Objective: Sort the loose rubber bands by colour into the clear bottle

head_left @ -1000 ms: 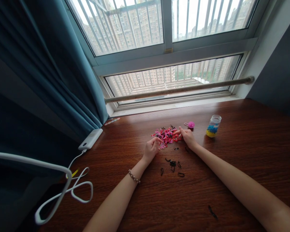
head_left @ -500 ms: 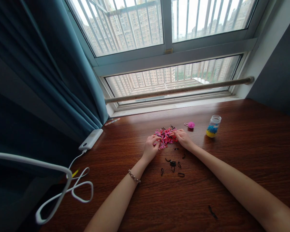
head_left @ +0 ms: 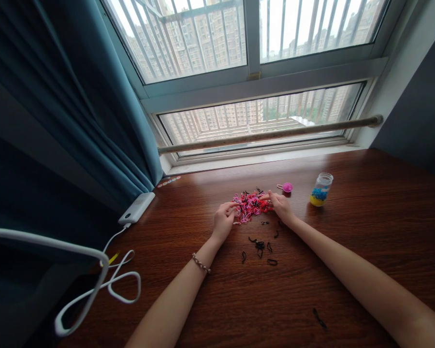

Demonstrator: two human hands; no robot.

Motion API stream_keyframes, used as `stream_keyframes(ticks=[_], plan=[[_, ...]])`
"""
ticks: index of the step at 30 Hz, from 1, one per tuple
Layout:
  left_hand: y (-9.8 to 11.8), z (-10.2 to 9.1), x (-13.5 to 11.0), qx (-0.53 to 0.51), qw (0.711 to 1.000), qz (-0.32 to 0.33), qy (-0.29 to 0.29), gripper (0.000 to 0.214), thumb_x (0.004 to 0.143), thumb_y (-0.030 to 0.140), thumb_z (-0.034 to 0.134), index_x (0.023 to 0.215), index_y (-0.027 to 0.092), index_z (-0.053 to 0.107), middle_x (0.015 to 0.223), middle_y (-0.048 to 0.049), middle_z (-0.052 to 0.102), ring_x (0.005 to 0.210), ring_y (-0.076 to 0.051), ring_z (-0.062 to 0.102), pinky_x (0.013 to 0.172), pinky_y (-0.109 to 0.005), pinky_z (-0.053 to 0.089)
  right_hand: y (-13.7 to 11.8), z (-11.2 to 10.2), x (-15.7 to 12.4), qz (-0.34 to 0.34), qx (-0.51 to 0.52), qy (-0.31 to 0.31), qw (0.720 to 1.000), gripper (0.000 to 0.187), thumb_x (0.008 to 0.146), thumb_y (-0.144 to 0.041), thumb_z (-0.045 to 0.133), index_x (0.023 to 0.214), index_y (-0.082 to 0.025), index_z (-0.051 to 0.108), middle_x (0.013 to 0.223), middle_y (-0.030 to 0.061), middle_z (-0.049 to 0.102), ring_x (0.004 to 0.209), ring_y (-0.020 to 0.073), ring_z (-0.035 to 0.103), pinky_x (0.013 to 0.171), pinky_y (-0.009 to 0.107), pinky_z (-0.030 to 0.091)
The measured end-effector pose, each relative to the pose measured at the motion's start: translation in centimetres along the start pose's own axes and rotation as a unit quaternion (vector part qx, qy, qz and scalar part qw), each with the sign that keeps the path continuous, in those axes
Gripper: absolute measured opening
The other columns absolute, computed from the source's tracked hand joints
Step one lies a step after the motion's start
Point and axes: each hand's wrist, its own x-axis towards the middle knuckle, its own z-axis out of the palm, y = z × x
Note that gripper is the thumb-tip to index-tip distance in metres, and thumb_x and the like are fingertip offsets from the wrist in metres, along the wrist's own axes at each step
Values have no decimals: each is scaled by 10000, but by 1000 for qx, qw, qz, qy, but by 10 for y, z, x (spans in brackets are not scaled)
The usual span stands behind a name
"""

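Observation:
A loose pile of small pink, red and black rubber bands (head_left: 249, 207) lies on the brown wooden table. My left hand (head_left: 224, 222) rests against the pile's left side, fingers reaching to its edge with nothing visible in them. On the right side, my right hand (head_left: 282, 207) has its fingers stretched over the bands and its thumb raised apart. Closer to me, several black rubber bands (head_left: 260, 245) lie in a loose group between my forearms. Another black band (head_left: 319, 319) is by itself near the front. The undersides of my fingers are hidden.
A clear jar (head_left: 321, 189) with blue and yellow contents stands at the right. Behind my right hand is a small pink round piece with a loop (head_left: 287, 187). At the left are a white power bank (head_left: 137, 209), its white cable (head_left: 125, 276) and a blue curtain (head_left: 130, 145).
My right hand has moved slightly to the right, its thumb lifting away from the fingers. My left hand has shifted a little left, and the pile looks more spread out.

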Motion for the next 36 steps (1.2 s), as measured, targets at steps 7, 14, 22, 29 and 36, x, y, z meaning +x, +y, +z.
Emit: stream_keyframes(ticks=[7,14,22,29,36], plan=[[-10,-1,4,-94,986,-110,79,228,684,347,629,786,143,638,782,-56,652,725,-155,601,655,-261,477,2,-4,0,93,104,30,990,554,797,-574,381,667,-149,711,632,80,677,433,122,509,447,250,407],[-13,-2,5,-119,979,-126,108,256,678,384,627,713,132,607,653,-21,626,623,-129,585,609,-235,445,4,-4,2,102,141,35,984,545,799,-553,394,640,-123,690,573,78,654,429,103,483,428,216,384],[-13,-3,5,-99,981,-122,110,288,720,419,576,729,132,596,626,-12,597,590,-113,543,574,-217,413,-5,-7,0,98,154,-18,983,587,803,-574,371,503,-143,634,508,70,627,416,102,478,458,225,386],[-9,-4,6,-96,983,-117,108,315,746,443,537,694,135,586,610,-9,571,582,-116,519,574,-220,405,-16,-5,-8,68,134,-149,977,695,816,-630,239,503,-153,634,583,81,658,469,124,538,458,239,387],[21,-3,-6,-92,989,-20,-115,425,779,500,469,582,154,618,520,-10,533,518,-115,473,562,-231,390,6,-8,11,-109,-163,-7,981,478,875,-485,288,1026,-207,646,1079,61,627,1056,232,503,929,386,360]])
